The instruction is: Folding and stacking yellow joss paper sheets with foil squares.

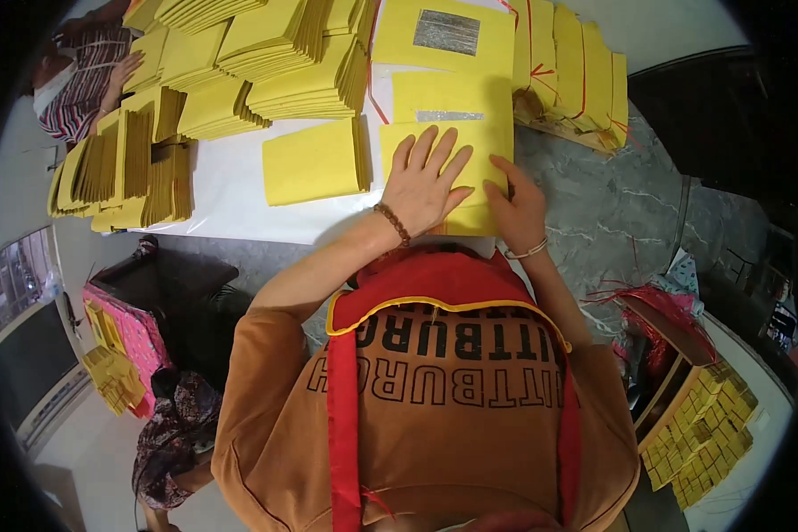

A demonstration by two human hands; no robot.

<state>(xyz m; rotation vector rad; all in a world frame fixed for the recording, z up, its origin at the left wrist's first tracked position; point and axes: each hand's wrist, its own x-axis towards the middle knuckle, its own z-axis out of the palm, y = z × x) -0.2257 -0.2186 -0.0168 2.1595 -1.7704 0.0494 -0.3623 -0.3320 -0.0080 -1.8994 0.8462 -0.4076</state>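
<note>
My left hand [426, 182] lies flat with fingers spread on a yellow paper stack [461, 142] at the table's near edge. Along that stack's right edge is my right hand [519, 204], thumb and forefinger apart over the paper, its other fingers partly hidden. Just beyond is a yellow sheet with a silvery strip [449, 115], and farther back another with a silvery rectangle [447, 33]. Left of my left hand sits a separate bundle of folded yellow paper [315, 164].
Many piles of folded yellow paper [284, 75] fill the table's left and far side. Yellow bundles tied with red string [576, 71] stand at right. Another person's hand [124, 71] rests by the far-left piles. Red strings [656, 328] hang over a board at right.
</note>
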